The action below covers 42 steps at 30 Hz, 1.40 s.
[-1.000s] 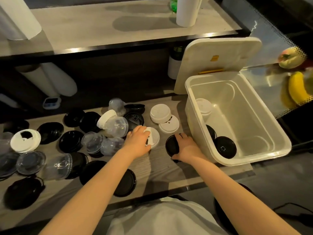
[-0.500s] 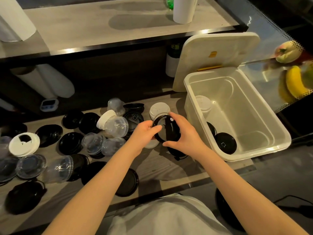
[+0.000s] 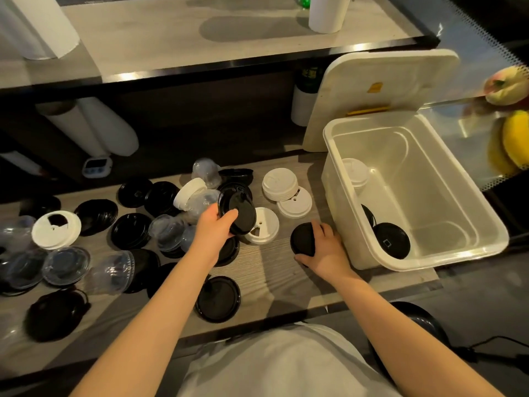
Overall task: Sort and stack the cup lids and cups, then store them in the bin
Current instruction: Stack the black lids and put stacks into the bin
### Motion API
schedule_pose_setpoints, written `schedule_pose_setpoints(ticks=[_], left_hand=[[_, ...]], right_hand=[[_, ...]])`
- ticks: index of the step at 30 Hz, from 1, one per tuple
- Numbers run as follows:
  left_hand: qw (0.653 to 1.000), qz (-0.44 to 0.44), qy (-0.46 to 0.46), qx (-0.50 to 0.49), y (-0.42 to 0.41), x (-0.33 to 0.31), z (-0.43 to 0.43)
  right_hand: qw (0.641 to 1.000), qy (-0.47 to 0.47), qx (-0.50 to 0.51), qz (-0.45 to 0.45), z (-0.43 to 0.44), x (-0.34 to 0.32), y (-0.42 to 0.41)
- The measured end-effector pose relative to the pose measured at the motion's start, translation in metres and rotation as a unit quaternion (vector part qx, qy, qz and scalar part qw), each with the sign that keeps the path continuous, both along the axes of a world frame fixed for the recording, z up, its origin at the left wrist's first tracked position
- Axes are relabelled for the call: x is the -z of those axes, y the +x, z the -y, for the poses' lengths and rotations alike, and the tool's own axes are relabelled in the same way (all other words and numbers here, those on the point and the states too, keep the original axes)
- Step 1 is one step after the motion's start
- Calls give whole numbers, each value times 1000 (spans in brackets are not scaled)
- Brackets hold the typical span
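The left hand (image 3: 213, 229) grasps a black lid (image 3: 237, 213), thumb across its face and fingers behind, holding it tilted above the table (image 3: 274, 265), well left of the bin (image 3: 340, 202). The right hand (image 3: 325, 250) is clamped over a black stack (image 3: 302, 242) of lids lying on the table just left of the bin, fingers curled round the far rim and thumb at the near one.

Inside the bin, 1 white stack (image 3: 355, 174) stands at the left wall and black lids (image 3: 390, 244) lie in the near-left corner. Left of the bin, beyond the black stack, sit a white pile (image 3: 279, 184) and 2 single white lids (image 3: 296, 203) and (image 3: 264, 229). Further left of the bin, black lids, clear domes (image 3: 167, 232) and clear cups are scattered.

These lids look thin, light, slightly springy plastic, with glossy faces that should be slippery. A pinch across the rim seems safest; a hard squeeze would likely bow a lid and pop it free. A stack probably shears sideways when lifted, so it is best gripped at opposite rim points, low down, and kept level. The held lid presumably nests onto the black stack before that goes to the bin.
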State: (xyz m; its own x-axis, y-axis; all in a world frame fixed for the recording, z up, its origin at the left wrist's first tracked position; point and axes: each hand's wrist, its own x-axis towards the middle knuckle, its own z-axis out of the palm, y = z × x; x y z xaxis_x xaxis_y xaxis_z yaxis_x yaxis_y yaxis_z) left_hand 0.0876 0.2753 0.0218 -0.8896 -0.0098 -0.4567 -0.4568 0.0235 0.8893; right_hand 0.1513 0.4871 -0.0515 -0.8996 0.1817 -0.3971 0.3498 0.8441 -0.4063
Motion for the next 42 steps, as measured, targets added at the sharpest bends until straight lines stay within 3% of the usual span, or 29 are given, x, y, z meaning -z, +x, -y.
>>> schedule_pose_setpoints(ticks=[8, 11, 15, 18, 22, 25, 27, 30, 33, 36, 38, 42], left_hand=[[997, 71, -18, 17, 8, 16, -11], [992, 119, 43, 7, 11, 19, -20], [970, 162, 179, 7, 16, 12, -28], [967, 143, 208, 43, 19, 7, -28], [981, 105, 160, 33, 21, 6, -18], [986, 89, 138, -4, 18, 6, -9], [989, 87, 119, -33, 15, 9, -2], [989, 87, 100, -63, 16, 14, 6], [987, 102, 91, -80, 20, 19, 9], [990, 112, 38, -81, 27, 21, 9], [990, 115, 16, -74, 31, 20, 8], [981, 131, 97, -102, 37, 13, 6]], right_hand=[[971, -171, 71, -150, 0, -27, 1], [957, -215, 39, -193, 11, -43, -3], [952, -218, -81, -201, 27, -54, -9], [951, -208, -117, -196, 34, -53, -12], [955, -191, -169, -154, 29, -51, -14], [969, -190, -98, -127, 13, -42, -15], [986, -137, -52, -81, 0, -27, -12], [994, -53, -95, 24, -4, -5, -6], [994, -10, -105, 14, 1, 5, -5], [990, -115, -43, -75, 11, -4, -5], [965, -214, -23, -147, 24, -17, -5], [941, -261, -127, -175, 56, -40, -17]])
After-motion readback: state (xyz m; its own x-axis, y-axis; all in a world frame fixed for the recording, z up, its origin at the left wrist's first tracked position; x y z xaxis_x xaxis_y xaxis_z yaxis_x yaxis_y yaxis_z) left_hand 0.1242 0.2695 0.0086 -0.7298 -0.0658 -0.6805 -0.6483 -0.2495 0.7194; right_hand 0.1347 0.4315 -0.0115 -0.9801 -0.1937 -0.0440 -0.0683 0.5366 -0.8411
